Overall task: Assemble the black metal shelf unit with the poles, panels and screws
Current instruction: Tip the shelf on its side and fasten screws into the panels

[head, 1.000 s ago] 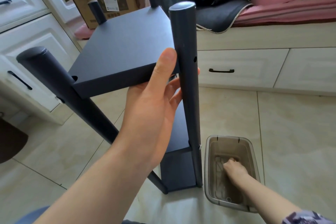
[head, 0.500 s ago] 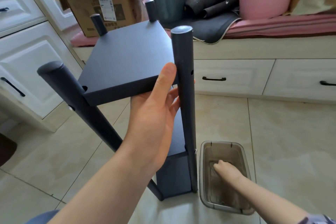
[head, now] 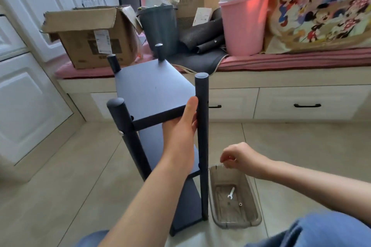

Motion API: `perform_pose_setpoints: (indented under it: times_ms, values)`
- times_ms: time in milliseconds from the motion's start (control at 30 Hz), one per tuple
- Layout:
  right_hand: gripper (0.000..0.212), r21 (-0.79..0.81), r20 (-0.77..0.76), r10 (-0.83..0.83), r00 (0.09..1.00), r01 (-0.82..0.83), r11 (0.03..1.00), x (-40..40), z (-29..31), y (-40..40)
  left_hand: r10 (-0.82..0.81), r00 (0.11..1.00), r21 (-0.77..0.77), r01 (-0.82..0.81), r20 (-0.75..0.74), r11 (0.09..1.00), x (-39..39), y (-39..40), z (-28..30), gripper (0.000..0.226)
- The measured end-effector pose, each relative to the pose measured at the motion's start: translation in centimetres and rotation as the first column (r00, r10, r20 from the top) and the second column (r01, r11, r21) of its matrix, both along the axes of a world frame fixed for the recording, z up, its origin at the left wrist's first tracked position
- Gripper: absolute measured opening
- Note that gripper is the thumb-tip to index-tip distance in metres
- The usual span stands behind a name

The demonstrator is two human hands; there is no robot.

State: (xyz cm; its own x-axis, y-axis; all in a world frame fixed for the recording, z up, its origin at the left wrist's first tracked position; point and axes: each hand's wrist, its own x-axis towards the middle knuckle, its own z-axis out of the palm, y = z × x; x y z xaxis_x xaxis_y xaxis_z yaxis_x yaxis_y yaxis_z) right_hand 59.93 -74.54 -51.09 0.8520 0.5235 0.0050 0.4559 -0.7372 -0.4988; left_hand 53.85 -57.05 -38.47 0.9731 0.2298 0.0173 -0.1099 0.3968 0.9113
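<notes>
the black shelf unit (head: 158, 94) stands on the tiled floor in front of me, its top panel (head: 152, 90) framed by four poles; the lower panels are mostly hidden behind my left arm and the near right pole (head: 201, 126). my left hand (head: 180, 128) grips the front edge of the top panel just beside that pole, thumb lying up along the edge, fingers curled underneath out of sight. beyond the shelf, the cardboard box (head: 94, 36) carries a white label whose print is too small to read, and the bag (head: 321, 6) at the far right, cut off by the frame, shows cartoon mice. right of the shelf's foot sits the smoky plastic tray (head: 253, 218) with a small wrench (head: 231, 192) and a tiny nut (head: 240, 204) inside. my right hand (head: 239, 156) hovers above the tray's far end, fingertips pinched together on something pale and blurred; i cannot tell what it is.
</notes>
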Motion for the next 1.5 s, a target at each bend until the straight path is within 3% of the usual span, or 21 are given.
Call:
perform_pose_setpoints:
  times_ms: [133, 200, 333, 467, 567, 733, 833, 1200, 1500]
  values:
    - [0.009, 0.141, 0.087, -0.12, 0.989, 0.107, 0.984, -1.6, 8.1, 0.2, -0.025, 1.0, 0.031, 0.025, -0.009, 0.999, -0.4, 0.5, 0.3, 0.057]
    - [0.012, 0.289, 0.139, -0.22, 0.966, 0.173, 0.941, -2.3, 12.2, 0.3, -0.017, 0.999, 0.003, 0.017, -0.027, 1.0, -0.6, 0.7, 0.4, 0.06]
    - [0.01, 0.667, 0.055, -0.283, 0.958, 0.175, 0.724, -4.5, 17.5, 1.8, -0.003, 0.999, -0.008, 0.003, -0.042, 1.0, -1.0, 1.2, 0.5, 0.053]
    - [0.009, 0.784, 0.024, -0.287, 0.958, 0.16, 0.6, -6.8, 17.0, 4.3, 0.02, 0.999, -0.001, -0.02, -0.038, 1.0, -1.3, 1.8, 0.4, 0.049]
    - [0.01, 0.82, -0.015, -0.299, 0.954, 0.183, 0.542, -7.5, 15.7, 4.9, 0.04, 0.999, -0.005, -0.04, -0.033, 0.999, -1.4, 2.1, 0.3, 0.052]
    - [0.009, 0.869, -0.099, -0.247, 0.964, 0.204, 0.451, -7.9, 15.2, 4.6, 0.079, 0.997, -0.043, -0.08, -0.019, 0.996, -2.0, 2.3, 0.3, 0.027]
    - [0.01, 0.87, -0.114, -0.224, 0.968, 0.206, 0.448, -8.1, 15.1, 4.6, 0.082, 0.997, -0.038, -0.083, -0.009, 0.996, -2.3, 2.4, 0.4, 0.017]
    - [0.01, 0.894, -0.172, -0.143, 0.975, 0.215, 0.392, -8.3, 15.3, 4.3, 0.082, 0.997, -0.01, -0.082, 0.004, 0.997, -2.6, 2.4, 0.6, 0.031]
    - [0.009, 0.877, -0.187, -0.122, 0.975, 0.222, 0.426, -8.3, 15.1, 4.3, 0.083, 0.996, -0.007, -0.083, -0.009, 0.997, -2.5, 2.3, 0.6, 0.024]
